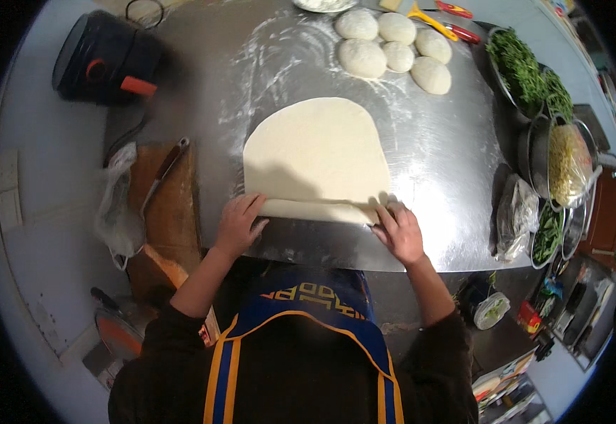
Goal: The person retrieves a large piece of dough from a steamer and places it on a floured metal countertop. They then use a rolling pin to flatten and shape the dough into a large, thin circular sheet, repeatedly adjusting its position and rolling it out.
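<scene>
A thin, wide sheet of dough (318,143) lies flat on the steel worktop in front of me. Its near edge forms a long roll (313,210); whether a rolling pin is inside it I cannot tell. My left hand (240,222) holds the left end of this roll, fingers over the top and thumb on the near side. At the right end, my right hand (400,230) grips the roll in a similar way, with its fingers bent. The ends of the roll are partly hidden under my fingers.
Several dough balls (362,58) sit on the floured steel worktop (440,143), near a yellow-handled brush (435,24). On the right stand bowls of chopped greens (520,69), a pot of yellow shreds (567,164) and a plastic bag (517,217). A black appliance (106,58) and wooden board (170,212) are left.
</scene>
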A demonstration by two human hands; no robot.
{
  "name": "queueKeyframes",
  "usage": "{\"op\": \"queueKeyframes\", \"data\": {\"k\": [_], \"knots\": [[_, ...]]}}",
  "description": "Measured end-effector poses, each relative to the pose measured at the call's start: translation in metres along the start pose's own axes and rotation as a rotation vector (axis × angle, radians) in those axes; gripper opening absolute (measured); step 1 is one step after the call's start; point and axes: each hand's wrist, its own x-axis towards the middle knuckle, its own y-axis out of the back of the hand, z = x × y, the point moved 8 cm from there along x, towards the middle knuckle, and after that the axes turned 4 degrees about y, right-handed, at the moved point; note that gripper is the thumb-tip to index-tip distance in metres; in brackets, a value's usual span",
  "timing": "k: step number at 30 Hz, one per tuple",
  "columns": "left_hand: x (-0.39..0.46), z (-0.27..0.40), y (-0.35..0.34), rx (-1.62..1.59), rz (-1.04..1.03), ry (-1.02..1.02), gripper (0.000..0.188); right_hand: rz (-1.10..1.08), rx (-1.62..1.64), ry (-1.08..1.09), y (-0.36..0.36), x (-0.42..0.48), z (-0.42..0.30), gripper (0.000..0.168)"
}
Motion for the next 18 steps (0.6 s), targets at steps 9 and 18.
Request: {"op": "queueKeyframes", "data": {"k": [9, 18], "knots": [[-0.011, -0.031, -0.018, -0.005, -0.134, 0.045, 0.055, -0.013, -0.017, -0.021, -0.018, 0.021, 0.001, 0.048], [0.171, -0.066, 0.023, 0.158, 0.387, 0.132, 0.055, 0.366, -0.204, -0.113, -0.010, 0.200, 0.088, 0.053]]}}
